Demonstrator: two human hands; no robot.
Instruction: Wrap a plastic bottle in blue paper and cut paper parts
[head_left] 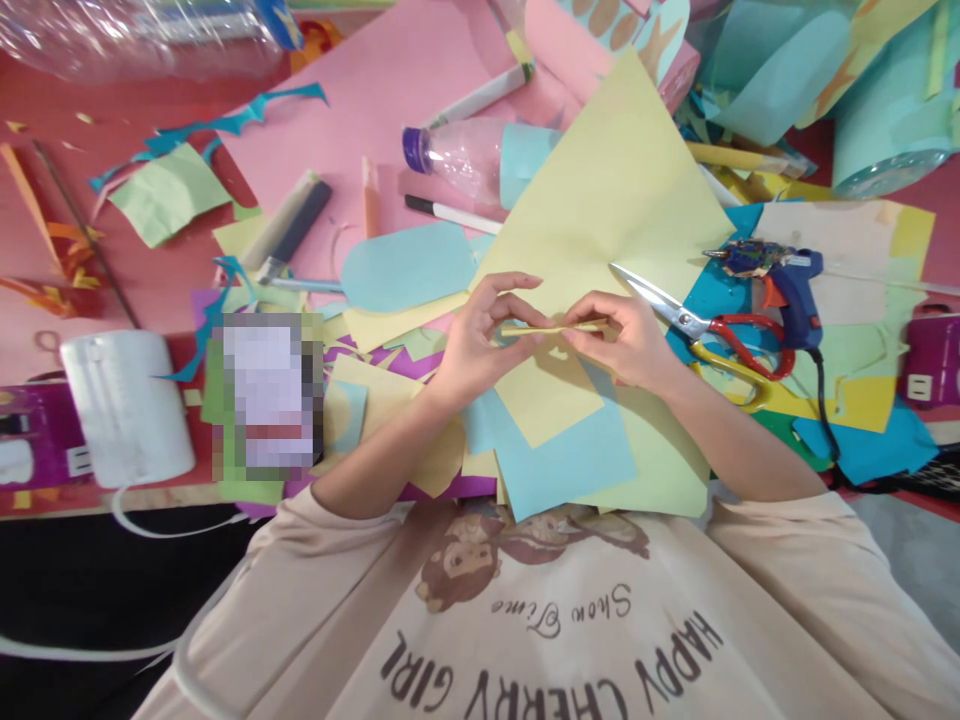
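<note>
A narrow piece of yellow paper [553,328], seen nearly edge-on, is pinched between my two hands. My left hand [495,330] grips its left end between thumb and fingers. At its right end, the thumb and fingertips of my right hand [619,335] are closed on it. Below the hands lie a yellow paper square [551,395] and a light blue sheet [566,465]. A large pale yellow sheet [622,190] spreads beyond them. Scissors [694,325] with red and yellow handles lie just right of my right hand, blades partly apart.
A glue gun [795,285] lies at right. A plastic bottle [465,160] with a purple cap and a black-capped marker [454,213] lie beyond my left hand. A white cylinder [126,408] with a cord stands left. Paper scraps cover much of the red table [67,200].
</note>
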